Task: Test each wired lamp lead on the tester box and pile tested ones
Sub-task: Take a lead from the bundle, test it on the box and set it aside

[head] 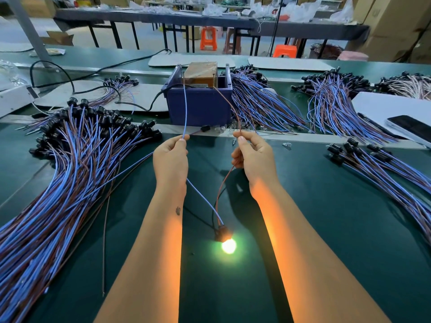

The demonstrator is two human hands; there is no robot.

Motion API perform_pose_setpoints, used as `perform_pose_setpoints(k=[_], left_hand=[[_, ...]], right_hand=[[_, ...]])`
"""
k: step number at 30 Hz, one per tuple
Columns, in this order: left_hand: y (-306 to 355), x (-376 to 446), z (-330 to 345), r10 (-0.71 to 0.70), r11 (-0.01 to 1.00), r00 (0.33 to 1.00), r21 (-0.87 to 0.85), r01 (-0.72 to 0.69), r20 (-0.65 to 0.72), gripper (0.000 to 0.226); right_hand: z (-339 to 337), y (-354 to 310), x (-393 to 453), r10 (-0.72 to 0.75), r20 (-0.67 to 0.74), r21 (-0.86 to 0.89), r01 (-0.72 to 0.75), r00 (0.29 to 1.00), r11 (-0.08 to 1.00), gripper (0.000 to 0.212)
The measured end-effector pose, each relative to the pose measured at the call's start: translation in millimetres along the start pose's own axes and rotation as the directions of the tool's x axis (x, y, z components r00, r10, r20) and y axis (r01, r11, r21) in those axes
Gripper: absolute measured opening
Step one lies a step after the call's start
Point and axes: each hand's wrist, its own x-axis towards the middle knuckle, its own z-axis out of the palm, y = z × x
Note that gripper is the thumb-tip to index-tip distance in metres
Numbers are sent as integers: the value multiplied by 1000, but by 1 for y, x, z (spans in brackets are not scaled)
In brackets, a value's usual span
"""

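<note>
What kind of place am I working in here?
Probably a small factory assembly line: heaps of wired lamp leads on a long green bench, a tester box lighting a bulb, and cardboard cartons behind.

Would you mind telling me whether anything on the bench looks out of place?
A few loose clear bulbs lie on the green mat, without sockets or wires. One brown wire lies alone, apart from the piles.

The lamp lead (225, 234) I held hung toward me from the tester box (198, 99), its bulb glowing bright, blue and brown wires rising apart. Left of the box sprawled a big pile of leads (70, 164).
</note>
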Motion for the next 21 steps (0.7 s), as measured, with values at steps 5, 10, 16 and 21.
perform_pose_setpoints(k=[5, 10, 16, 21], left_hand=[[0, -1, 1, 7, 999, 999, 41, -9, 45, 27], [-1, -9, 8, 78, 990, 972, 98, -102, 221, 20], [2, -16, 14, 16, 999, 920, -51, 4, 391, 24], [6, -17, 12, 9, 993, 940, -117, 33, 340, 21]], right_hand=[[1, 2, 0, -18, 24, 8, 18, 1000, 1000, 27], [9, -1, -8, -95, 146, 41, 90, 985, 995, 29], [19, -3, -17, -147, 239, 61, 136, 960, 989, 16], [13, -2, -14, -129, 238, 0, 133, 963, 991, 14]])
